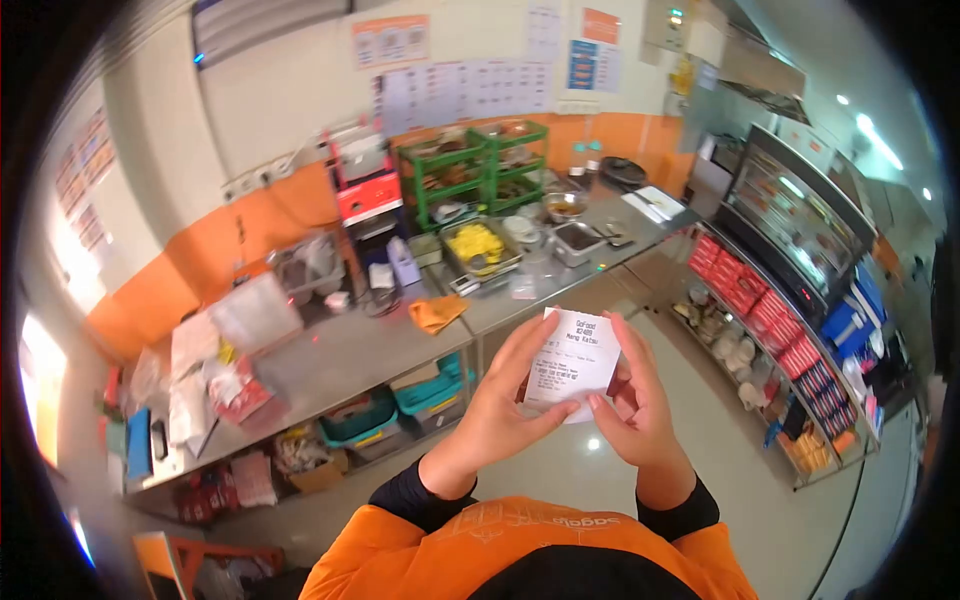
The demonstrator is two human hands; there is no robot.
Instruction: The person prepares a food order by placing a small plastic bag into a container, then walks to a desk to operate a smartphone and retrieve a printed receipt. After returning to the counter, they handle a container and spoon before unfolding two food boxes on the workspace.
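A small white printed receipt (572,352) is held up in front of my chest, its text facing me. My left hand (508,390) grips its left edge, with the thumb across the lower front. On the other side, my right hand (640,395) pinches the right edge, thumb near the bottom corner. Something dark reddish shows behind the paper at both sides, but I cannot make out what it is. Beyond my hands lies the steel counter (400,340), with an orange cloth (437,314) near its front edge.
A metal tray of yellow pieces (476,246) and green racks (465,180) stand on the counter. Bags and papers (235,370) lie at left. Teal bins (365,415) sit underneath. At right stands a glass display case (800,215) above shelves of red boxes (740,285).
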